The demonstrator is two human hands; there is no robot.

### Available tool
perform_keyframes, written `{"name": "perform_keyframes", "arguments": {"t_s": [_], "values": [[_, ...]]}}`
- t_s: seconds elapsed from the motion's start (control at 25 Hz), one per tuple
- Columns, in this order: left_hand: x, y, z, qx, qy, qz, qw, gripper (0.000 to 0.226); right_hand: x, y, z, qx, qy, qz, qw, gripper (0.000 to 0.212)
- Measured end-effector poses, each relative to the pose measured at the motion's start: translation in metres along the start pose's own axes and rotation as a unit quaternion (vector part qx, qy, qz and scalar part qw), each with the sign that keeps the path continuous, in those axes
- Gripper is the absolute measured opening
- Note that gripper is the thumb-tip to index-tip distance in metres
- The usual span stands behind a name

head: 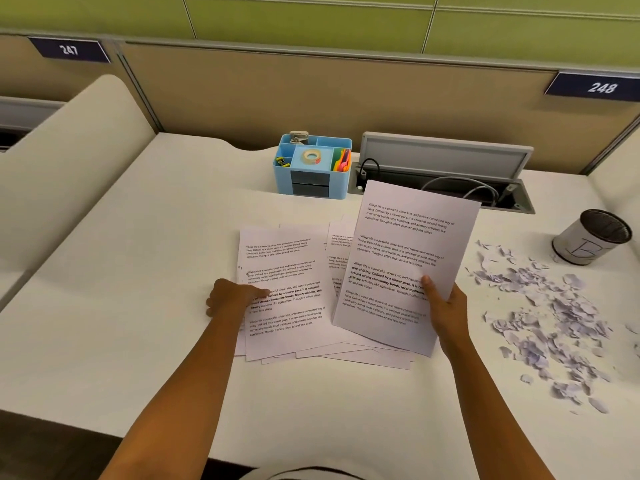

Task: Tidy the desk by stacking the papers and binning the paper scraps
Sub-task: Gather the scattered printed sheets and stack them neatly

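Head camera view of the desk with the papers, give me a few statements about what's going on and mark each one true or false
1. The right hand holds up one printed sheet. True.
2. The left hand grips a pen. False: it rests on the spread papers, holding no pen.
3. The paper scraps lie loose on the desk, right of the papers. True.
4. The scraps are already in the mesh cup. False: they are on the desk in front of it.
5. A roll of tape sits in the blue organizer. True.
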State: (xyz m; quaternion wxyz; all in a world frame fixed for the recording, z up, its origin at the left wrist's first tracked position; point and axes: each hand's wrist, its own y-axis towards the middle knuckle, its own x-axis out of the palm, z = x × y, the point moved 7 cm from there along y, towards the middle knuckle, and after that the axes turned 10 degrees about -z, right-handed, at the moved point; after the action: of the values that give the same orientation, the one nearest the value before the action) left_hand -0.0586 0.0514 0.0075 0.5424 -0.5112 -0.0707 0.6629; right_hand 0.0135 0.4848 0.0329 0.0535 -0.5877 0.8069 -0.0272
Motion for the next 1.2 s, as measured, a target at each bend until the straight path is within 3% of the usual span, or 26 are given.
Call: {"name": "perform_keyframes", "arguments": {"t_s": [0.12, 0.24, 0.44, 0.6, 0.72, 0.88, 1.04, 1.2], "values": [[0.0, 0.007, -0.004, 0.034, -0.025, -0.032, 0.999, 0.06, 0.0, 0.0, 0.002, 0.001, -0.003, -0.002, 1.0, 0.019], [-0.004, 0.012, -0.006, 0.07, -0.125, -0.053, 0.988, 0.032, -0.003, 0.0, 0.003, 0.005, -0.005, 0.002, 1.0, 0.022], [-0.027, 0.02, -0.006, 0.123, -0.247, -0.16, 0.948, 0.033, -0.006, 0.0, 0.006, 0.009, -0.008, 0.002, 1.0, 0.025], [-0.04, 0.019, -0.004, 0.162, -0.245, -0.169, 0.941, 0.041, 0.007, -0.001, 0.016, 0.034, -0.012, -0.024, 0.999, 0.028], [-0.043, 0.014, -0.003, 0.193, -0.231, -0.127, 0.945, 0.036, 0.021, -0.003, 0.025, 0.056, -0.011, -0.041, 0.998, 0.028], [-0.05, 0.003, -0.004, 0.235, -0.125, -0.001, 0.964, 0.041, 0.024, -0.005, 0.032, 0.069, -0.012, -0.041, 0.997, 0.03], [-0.05, -0.006, -0.003, 0.268, -0.075, 0.104, 0.955, 0.034, 0.019, -0.004, 0.03, 0.069, -0.01, -0.034, 0.997, 0.026], [-0.053, -0.01, 0.001, 0.275, -0.078, 0.153, 0.946, 0.027, 0.014, -0.003, 0.025, 0.065, -0.009, -0.022, 0.998, 0.019]]}}
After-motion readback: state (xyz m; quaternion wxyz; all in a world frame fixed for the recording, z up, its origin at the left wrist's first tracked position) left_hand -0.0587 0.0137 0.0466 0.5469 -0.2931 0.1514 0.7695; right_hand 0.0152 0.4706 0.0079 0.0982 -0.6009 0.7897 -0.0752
